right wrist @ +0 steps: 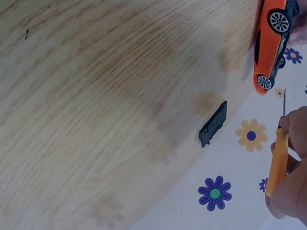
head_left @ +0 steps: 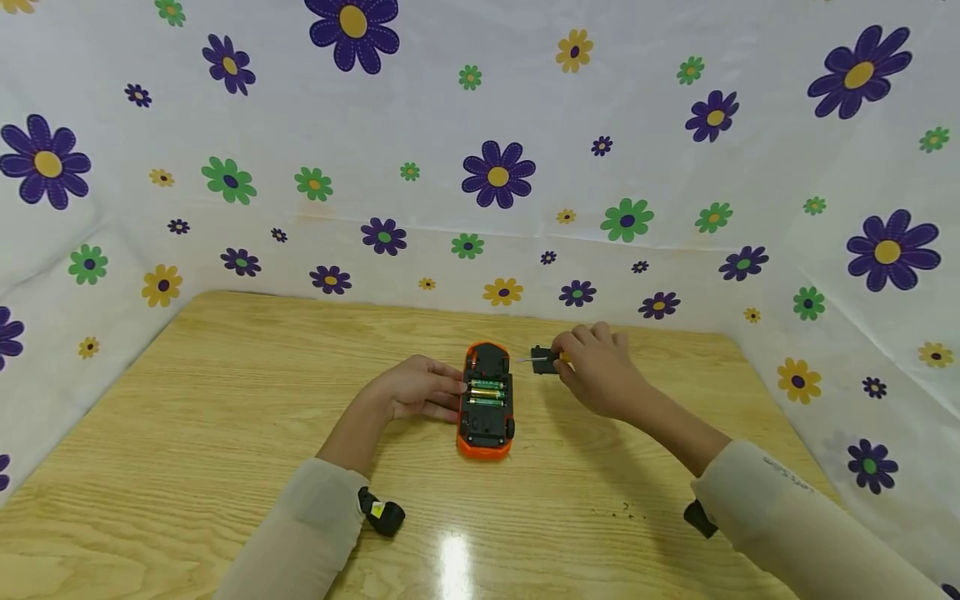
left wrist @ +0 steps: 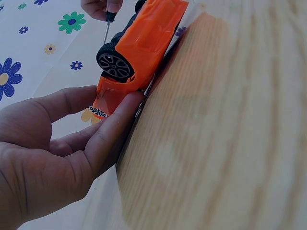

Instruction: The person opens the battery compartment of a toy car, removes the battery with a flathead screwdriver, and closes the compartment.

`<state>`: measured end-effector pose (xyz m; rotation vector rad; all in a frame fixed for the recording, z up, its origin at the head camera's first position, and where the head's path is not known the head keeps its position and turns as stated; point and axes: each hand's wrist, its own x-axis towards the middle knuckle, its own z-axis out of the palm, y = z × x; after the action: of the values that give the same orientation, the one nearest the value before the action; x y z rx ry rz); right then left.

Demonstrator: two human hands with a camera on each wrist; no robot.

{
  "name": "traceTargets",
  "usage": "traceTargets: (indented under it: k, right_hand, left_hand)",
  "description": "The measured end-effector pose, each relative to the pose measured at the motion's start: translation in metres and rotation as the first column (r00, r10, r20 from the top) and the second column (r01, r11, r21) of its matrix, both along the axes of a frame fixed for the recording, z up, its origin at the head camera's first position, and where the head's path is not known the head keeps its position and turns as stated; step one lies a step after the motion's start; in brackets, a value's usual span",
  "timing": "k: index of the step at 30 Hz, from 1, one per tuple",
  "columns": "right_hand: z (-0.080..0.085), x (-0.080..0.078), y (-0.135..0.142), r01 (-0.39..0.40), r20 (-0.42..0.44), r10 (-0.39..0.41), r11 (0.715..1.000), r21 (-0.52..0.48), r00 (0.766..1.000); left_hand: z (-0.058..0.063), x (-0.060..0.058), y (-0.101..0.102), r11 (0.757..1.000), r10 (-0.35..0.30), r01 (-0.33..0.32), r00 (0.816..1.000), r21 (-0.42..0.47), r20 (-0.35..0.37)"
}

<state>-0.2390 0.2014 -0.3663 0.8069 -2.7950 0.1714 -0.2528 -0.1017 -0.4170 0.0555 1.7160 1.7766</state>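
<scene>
An orange toy car [head_left: 485, 448] lies upside down on the table, its black underside facing up. Several green and gold batteries [head_left: 487, 393] sit in its uncovered compartment. My left hand [head_left: 418, 387] holds the car by its left side, thumb and fingers around the orange body [left wrist: 148, 38]. To the right of the car, my right hand [head_left: 600, 371] grips a screwdriver by its yellow handle [right wrist: 278, 163]. The thin metal shaft points toward the car, with its tip short of it in the head view. A black battery cover [right wrist: 213, 124] lies on the table below the screwdriver.
The wooden table [head_left: 262, 400] has a glare spot near its front. Small dark bits [head_left: 626, 506] lie at the front right. White flower-printed cloth [head_left: 420, 108] rises behind the table and along both sides. Each wrist carries a black camera, such as the left one [head_left: 384, 515].
</scene>
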Motion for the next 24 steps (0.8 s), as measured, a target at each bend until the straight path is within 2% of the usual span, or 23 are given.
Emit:
traceTargets:
  k: [8,19,24]
  right_hand:
    - [0.004,0.004,-0.01,-0.074,-0.046,0.078,0.995,0.072,0.996]
    - [0.007,0.008,-0.017,-0.115,-0.091,0.139,0.967,0.226,0.986]
    - [0.008,0.007,-0.018,-0.13,-0.105,0.16,0.959,0.25,0.981]
  left_hand:
    - [-0.001,-0.001,0.001,1.0,0.002,-0.002,1.0,0.0,0.002]
    - [-0.004,-0.001,0.0,1.0,0.005,-0.005,1.0,0.002,0.002]
    - [-0.004,-0.001,0.0,1.0,0.004,-0.004,1.0,0.006,0.003]
